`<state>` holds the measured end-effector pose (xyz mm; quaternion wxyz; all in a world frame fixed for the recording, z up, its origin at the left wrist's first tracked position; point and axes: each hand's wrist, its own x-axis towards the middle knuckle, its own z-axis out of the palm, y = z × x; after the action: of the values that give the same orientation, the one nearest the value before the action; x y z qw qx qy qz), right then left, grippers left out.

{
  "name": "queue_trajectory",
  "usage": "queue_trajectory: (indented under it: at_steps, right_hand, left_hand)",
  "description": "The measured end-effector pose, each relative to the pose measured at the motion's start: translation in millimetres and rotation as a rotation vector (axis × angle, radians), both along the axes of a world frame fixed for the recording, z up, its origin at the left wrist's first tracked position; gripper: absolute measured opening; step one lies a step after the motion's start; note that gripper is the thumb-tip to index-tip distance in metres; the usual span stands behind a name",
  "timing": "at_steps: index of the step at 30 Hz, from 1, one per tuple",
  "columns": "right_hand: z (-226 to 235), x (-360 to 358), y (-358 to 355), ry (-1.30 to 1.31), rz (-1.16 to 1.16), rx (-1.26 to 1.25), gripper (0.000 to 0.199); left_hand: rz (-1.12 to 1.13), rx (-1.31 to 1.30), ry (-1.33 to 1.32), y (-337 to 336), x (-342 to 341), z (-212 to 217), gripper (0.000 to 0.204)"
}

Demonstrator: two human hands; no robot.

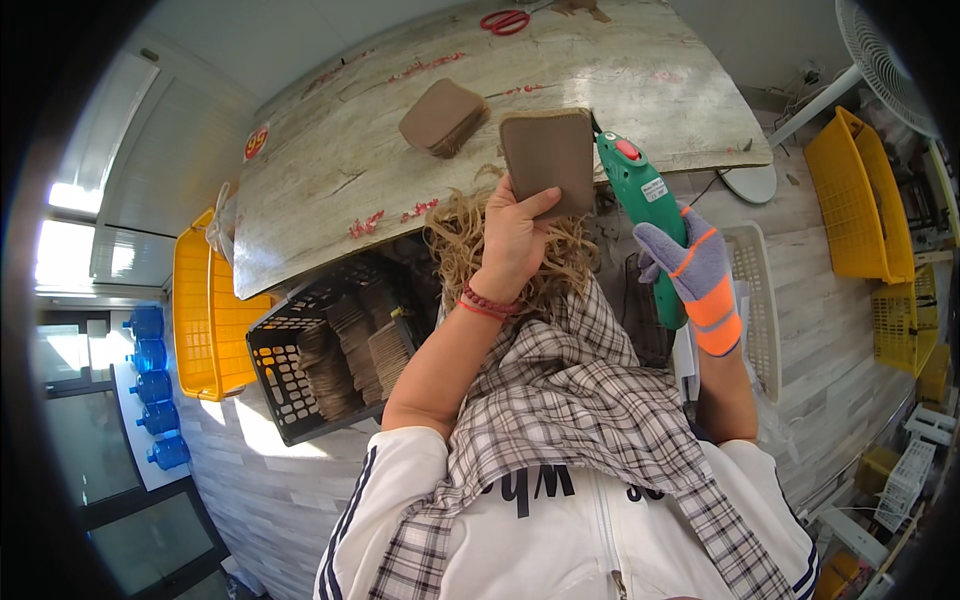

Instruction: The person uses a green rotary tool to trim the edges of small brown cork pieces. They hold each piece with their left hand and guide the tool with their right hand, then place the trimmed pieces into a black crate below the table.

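Observation:
My bare left hand [515, 232] grips a flat brown pad [548, 148] with rounded corners, thumb on its face and fingers behind. The pad is held up at the near edge of the table. My right hand [692, 265], in a grey and orange glove, is wrapped round a green handheld power tool [643, 185] with a red switch. The tool's dark, narrow tip is close to the pad's upper right edge; whether they touch, I cannot tell. Curly tan trimmings [460, 240] lie heaped on my lap below the pad. Farther back, a stack of similar brown pads [443, 117] sits on the table.
The worn wooden-topped table [340, 215] carries red-handled scissors [504, 21] at its far edge. To my left stand a black crate [290, 390] of stacked brown pieces and a yellow basket [205, 330]. Yellow crates [860, 200] and a white fan [888, 55] stand at right.

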<state>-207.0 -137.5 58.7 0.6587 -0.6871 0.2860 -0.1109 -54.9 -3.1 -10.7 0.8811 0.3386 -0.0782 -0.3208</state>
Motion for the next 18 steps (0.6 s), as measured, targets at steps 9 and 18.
queue_trajectory:
  at_steps: [9,18]
  right_hand:
    - [7,-23,-18,0.107,0.170,-0.023,0.036]
    - [2,-23,-14,0.140,0.255,-0.072,0.040]
  left_hand:
    - [-0.190,0.326,-0.330,44,41,9,0.039]
    - [-0.443,0.557,-0.407,60,54,14,0.043]
